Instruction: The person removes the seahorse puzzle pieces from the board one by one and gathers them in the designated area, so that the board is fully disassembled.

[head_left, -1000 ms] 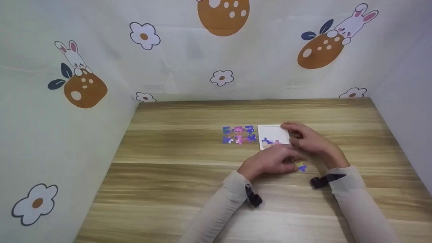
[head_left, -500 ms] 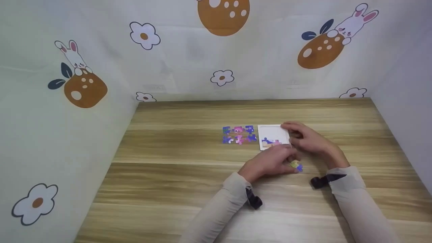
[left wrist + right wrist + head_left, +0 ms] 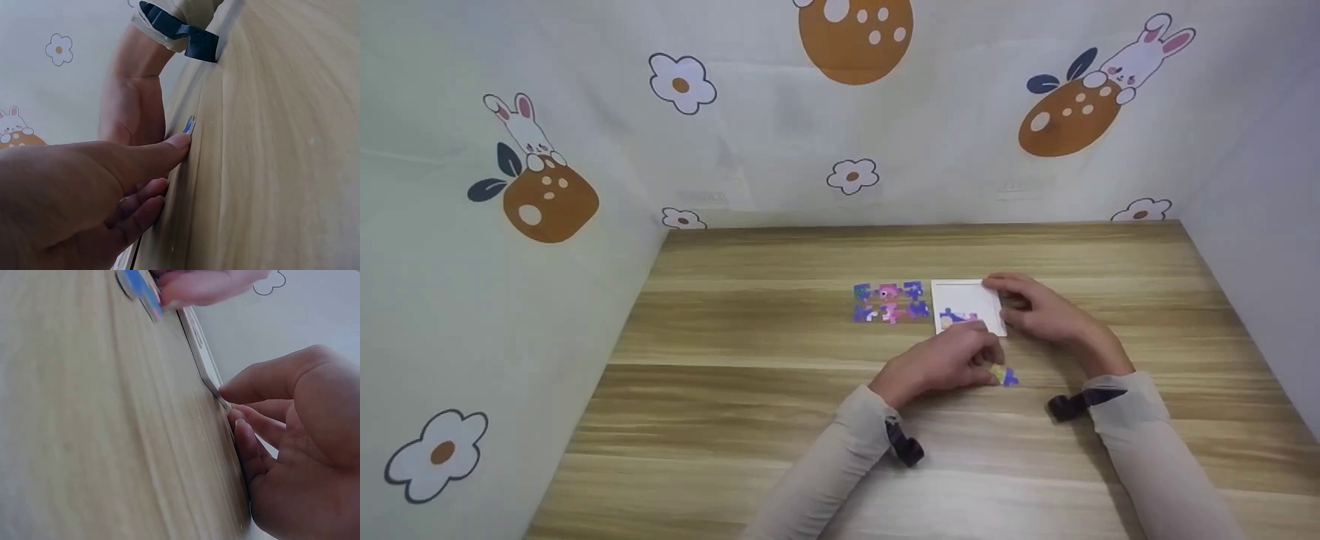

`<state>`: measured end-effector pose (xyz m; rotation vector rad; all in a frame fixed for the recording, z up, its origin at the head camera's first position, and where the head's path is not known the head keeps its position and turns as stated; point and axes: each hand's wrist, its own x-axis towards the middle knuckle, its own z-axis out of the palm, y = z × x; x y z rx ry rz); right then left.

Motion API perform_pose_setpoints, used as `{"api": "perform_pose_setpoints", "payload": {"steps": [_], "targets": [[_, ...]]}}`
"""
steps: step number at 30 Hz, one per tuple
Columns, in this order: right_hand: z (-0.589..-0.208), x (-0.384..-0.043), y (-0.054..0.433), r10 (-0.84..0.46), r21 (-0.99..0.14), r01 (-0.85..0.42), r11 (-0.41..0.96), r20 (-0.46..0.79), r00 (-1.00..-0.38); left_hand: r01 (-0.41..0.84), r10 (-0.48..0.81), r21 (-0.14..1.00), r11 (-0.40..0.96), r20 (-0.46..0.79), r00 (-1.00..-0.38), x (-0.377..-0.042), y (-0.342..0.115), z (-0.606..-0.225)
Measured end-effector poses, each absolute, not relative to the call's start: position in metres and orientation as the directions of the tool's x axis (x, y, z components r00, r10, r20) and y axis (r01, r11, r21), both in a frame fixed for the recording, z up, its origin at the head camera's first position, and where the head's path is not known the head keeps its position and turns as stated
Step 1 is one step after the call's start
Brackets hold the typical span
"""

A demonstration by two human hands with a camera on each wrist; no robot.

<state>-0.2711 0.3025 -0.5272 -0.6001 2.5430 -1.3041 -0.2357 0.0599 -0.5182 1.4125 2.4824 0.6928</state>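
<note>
My left hand [image 3: 945, 358] pinches a yellow and blue jigsaw piece [image 3: 1006, 376] between thumb and fingers, just in front of a white square puzzle tray [image 3: 960, 295]. In the right wrist view the piece [image 3: 138, 289] is tilted slightly above the wooden surface. My right hand [image 3: 1046, 311] grips the tray's right edge, with the thumb on the side nearer me and the fingers along the edge. A few joined pieces [image 3: 958, 319] lie in the tray's lower left part; the left hand partly covers that area.
Left of the tray, several loose jigsaw pieces [image 3: 889, 303] in blue and pink lie in two rows on the wooden table [image 3: 735, 322]. Behind the table stands a pale wall [image 3: 765, 112] printed with rabbits and flowers. Black cameras [image 3: 1069, 407] are strapped to both wrists.
The left hand has drawn the yellow and blue piece leftward and turned it, so its blue end now points right. The right hand keeps its place on the tray.
</note>
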Motion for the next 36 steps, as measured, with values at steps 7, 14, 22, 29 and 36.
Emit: {"api": "perform_pose_setpoints", "payload": {"steps": [7, 14, 22, 29, 36], "targets": [[-0.528, -0.272, 0.303, -0.446, -0.815, -0.245, 0.525, -0.018, -0.895, 0.733, 0.836, 0.55, 0.399, 0.11, -0.537, -0.234, 0.047, -0.523], [-0.529, -0.274, 0.302, -0.452, -0.82, -0.268, 0.506, 0.012, -0.892, 0.702, 0.802, 0.6, 0.385, 0.158, -0.575, -0.234, 0.026, -0.527], [-0.532, -0.274, 0.301, -0.441, -0.818, -0.268, 0.509, 0.019, -0.897, 0.716, 0.758, 0.506, 0.482, 0.169, -0.63, -0.234, 0.002, -0.525], [-0.533, -0.275, 0.297, -0.44, -0.82, -0.254, 0.513, 0.003, -0.898, 0.64, 0.649, 0.452, 0.621, 0.162, -0.744, -0.234, -0.022, -0.519], [-0.53, -0.272, 0.301, -0.427, -0.823, -0.239, 0.515, -0.004, -0.904, 0.52, 0.475, 0.425, 0.741, 0.215, -0.853, -0.237, -0.04, -0.52]]}}
